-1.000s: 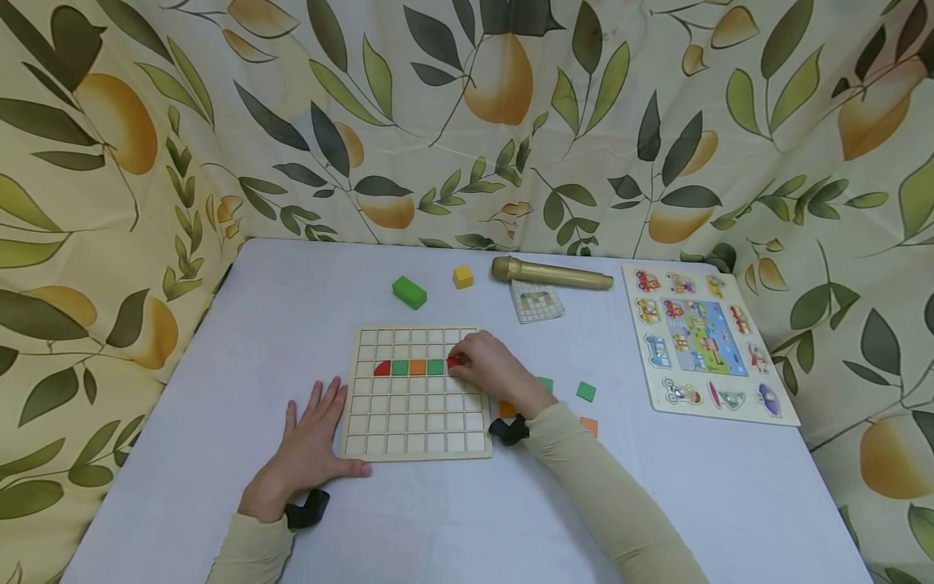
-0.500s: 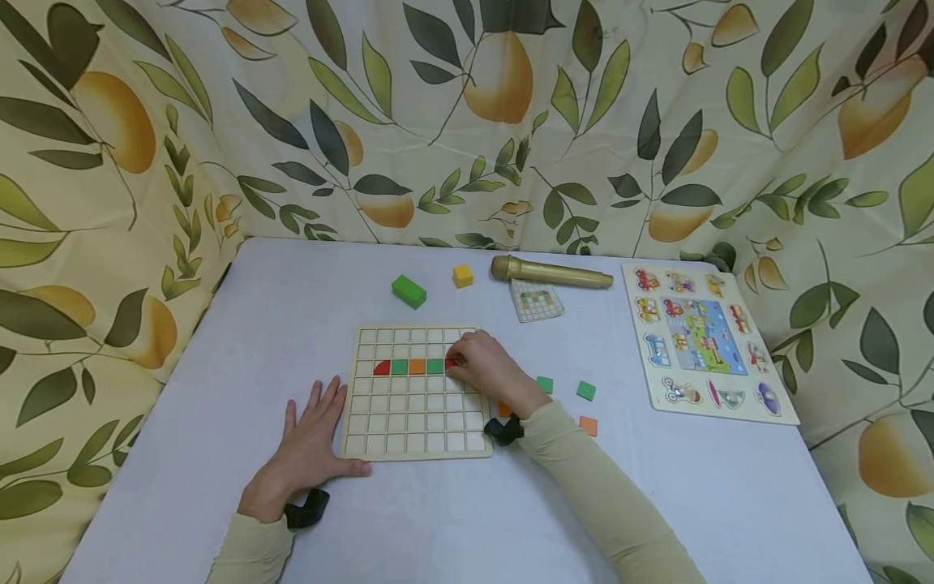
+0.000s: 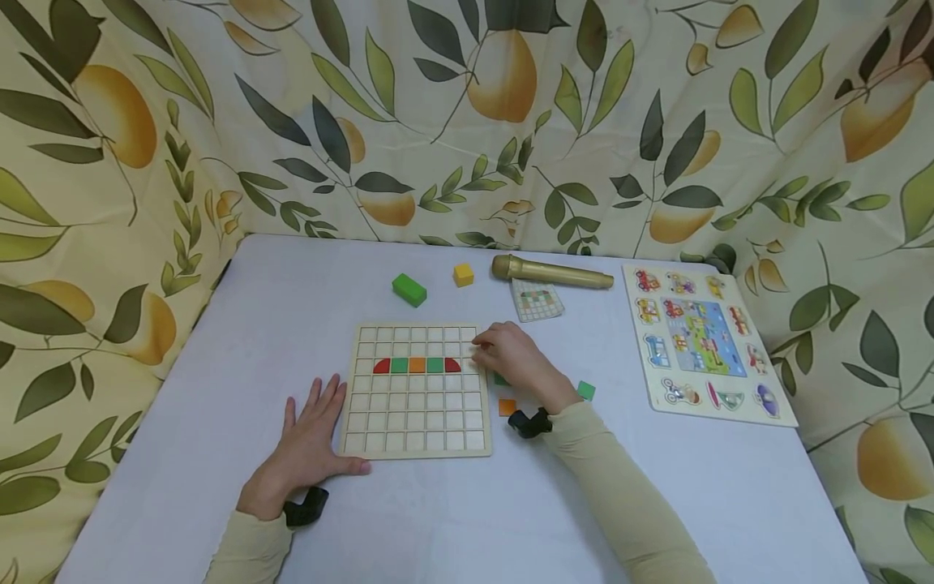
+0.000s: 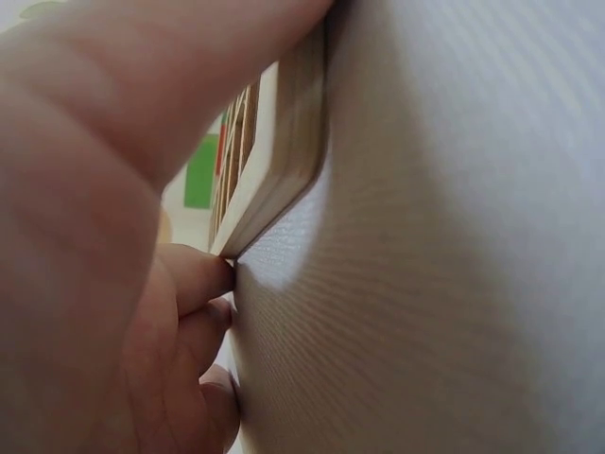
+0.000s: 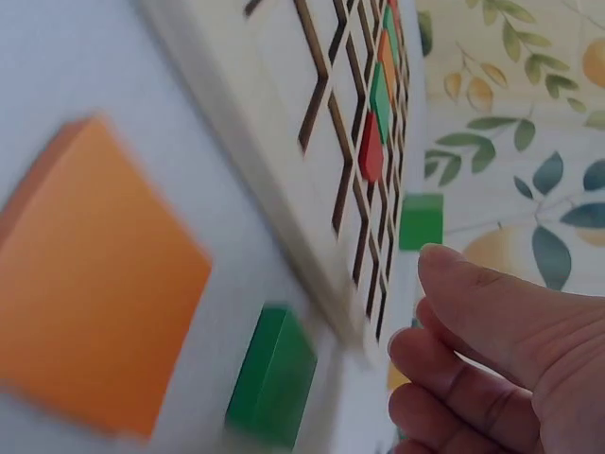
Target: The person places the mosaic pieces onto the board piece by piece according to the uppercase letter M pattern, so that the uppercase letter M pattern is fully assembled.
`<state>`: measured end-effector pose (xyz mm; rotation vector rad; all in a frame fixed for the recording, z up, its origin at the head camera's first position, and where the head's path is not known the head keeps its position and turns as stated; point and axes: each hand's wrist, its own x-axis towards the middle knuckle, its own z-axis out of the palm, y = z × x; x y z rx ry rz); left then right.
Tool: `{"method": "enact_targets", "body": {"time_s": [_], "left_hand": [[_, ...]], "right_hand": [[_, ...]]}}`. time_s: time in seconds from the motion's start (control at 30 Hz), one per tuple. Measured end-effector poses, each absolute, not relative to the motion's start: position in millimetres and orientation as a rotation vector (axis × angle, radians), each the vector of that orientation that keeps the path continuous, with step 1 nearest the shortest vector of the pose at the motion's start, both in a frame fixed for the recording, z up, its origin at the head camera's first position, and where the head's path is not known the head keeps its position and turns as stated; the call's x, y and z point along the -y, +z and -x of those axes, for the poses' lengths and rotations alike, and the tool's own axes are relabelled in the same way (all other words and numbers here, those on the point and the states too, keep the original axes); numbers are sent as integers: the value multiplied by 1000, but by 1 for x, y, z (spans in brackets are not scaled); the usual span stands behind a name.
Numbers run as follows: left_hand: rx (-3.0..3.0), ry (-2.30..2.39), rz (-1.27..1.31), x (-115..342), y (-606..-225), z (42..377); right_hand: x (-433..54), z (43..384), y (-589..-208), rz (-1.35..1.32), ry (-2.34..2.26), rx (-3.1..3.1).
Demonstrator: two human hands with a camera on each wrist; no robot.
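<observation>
On the white table lies a square wooden grid board (image 3: pixel 416 422). One row holds a left red quarter-round tile (image 3: pixel 383 367), a green tile (image 3: pixel 399 366), an orange tile (image 3: pixel 417 366), another green tile (image 3: pixel 434 366) and a right red quarter-round tile (image 3: pixel 452 366). My left hand (image 3: pixel 310 434) is spread at the board's lower left corner, thumb along the front edge, fingers by the left side. Over the board's right edge hovers my right hand (image 3: pixel 518 361), fingers loosely bent; in the right wrist view nothing sits between thumb and fingers.
Right of the board lie a loose orange tile (image 3: pixel 507 407), a partly covered green tile (image 3: pixel 500 379) and a farther green tile (image 3: pixel 586 390). Behind are a green block (image 3: pixel 409 290), a yellow cube (image 3: pixel 463 276), a gold microphone (image 3: pixel 554 272) and a pattern card (image 3: pixel 537 304). A picture puzzle board (image 3: pixel 700 405) lies right.
My right hand has let go of the right red tile, now flat in its cell, and moved right to the board's edge. The left hand has stayed in place.
</observation>
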<state>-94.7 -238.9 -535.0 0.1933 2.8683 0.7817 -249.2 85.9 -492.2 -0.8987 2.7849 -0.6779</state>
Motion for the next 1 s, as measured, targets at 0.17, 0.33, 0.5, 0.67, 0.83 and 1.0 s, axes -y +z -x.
{"method": "enact_targets", "body": {"time_s": [0.17,0.33,0.5,0.67,0.83,1.0], "left_hand": [[-2872,783,-194,239,-534,95],[-2870,780,-188,239,-535,95],[-2871,774,-184,239,-536,95],[-2872,779,-187,239,-537,95],[-2873,768,-192,240,-538,95],[-2870,769,-189,240,-539,95]], "right_hand": [[-99,248,-494,810,-656,-2787],[-109,245,-495,757,-626,-2800],[-119,238,-498,773,-636,-2810],[-125,232,-500,781,-647,-2793],[-129,229,-503,818,-668,-2792],[-132,226,-504,820,-673,-2780]]}}
